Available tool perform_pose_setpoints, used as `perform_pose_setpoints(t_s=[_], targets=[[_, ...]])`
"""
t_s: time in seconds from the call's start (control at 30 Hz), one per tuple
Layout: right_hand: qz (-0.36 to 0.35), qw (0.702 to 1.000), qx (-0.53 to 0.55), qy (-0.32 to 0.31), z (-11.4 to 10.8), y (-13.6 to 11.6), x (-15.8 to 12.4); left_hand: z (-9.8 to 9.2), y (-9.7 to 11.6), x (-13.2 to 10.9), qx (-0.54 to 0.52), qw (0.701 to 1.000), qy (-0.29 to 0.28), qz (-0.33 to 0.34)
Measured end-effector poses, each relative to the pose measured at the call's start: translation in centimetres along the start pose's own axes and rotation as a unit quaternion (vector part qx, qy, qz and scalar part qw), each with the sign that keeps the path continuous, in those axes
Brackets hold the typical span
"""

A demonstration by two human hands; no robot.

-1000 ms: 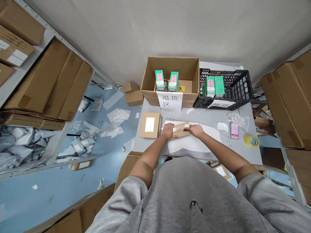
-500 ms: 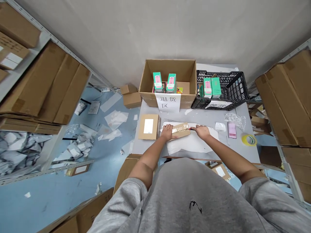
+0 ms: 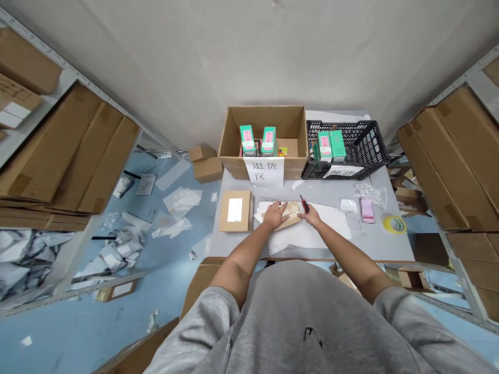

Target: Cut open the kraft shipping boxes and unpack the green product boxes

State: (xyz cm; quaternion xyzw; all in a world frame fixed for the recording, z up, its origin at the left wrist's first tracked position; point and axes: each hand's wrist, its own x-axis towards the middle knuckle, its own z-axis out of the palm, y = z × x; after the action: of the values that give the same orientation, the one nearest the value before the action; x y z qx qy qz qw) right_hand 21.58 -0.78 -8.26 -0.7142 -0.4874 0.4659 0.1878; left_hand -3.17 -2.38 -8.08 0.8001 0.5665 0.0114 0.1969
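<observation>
A small cardboard box (image 3: 293, 213) with shiny clear tape along its top lies on white paper (image 3: 327, 228) at the middle of the table. My left hand (image 3: 276, 215) grips its left end, fingers over the top. At the box's right end is my right hand (image 3: 312, 216), closed around a red and black utility knife (image 3: 304, 204) that points up and away from me. The right fingertips are close to the box's edge; whether they touch it I cannot tell.
Behind stand a large open carton (image 3: 265, 167) with green boxes (image 3: 268, 141) and a black crate (image 3: 346, 169). A labelled cardboard box (image 3: 236, 221) sits left. To the right lie bubble wrap (image 3: 372, 195), a pink item (image 3: 367, 210) and a tape roll (image 3: 394, 224). Shelves flank both sides.
The knife has come away from the box's right end and turned upward in my right hand. The box is turned slightly, and my left hand still holds it. The whole view has shifted a little.
</observation>
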Motion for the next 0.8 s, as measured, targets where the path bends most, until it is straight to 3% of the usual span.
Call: perform_pose_setpoints(t_s=[0.1,0.2,0.37,0.57,0.7,0.8], targets=[[0.07,0.997,0.037,-0.006,1.9,0.1,-0.1,0.3,0.2,0.2,0.02,1.0,-0.011,0.011],[0.122,0.991,0.06,-0.001,2.3,0.2,0.0,0.4,0.0,0.6,0.037,0.999,-0.022,0.02],[0.115,0.992,0.057,-0.001,2.5,-0.1,0.0,0.4,0.2,1.4,0.046,0.997,-0.06,0.018],[0.08,0.996,0.005,0.027,2.3,-0.1,-1.6,1.3,2.9,2.5,0.043,0.998,-0.014,0.048],[0.094,0.987,0.124,0.041,2.4,0.6,-4.4,2.0,3.7,3.0,0.027,0.999,-0.012,0.015],[0.125,0.971,0.203,0.003,3.4,0.7,-6.4,2.2,3.5,3.2,0.03,0.999,-0.008,0.015]])
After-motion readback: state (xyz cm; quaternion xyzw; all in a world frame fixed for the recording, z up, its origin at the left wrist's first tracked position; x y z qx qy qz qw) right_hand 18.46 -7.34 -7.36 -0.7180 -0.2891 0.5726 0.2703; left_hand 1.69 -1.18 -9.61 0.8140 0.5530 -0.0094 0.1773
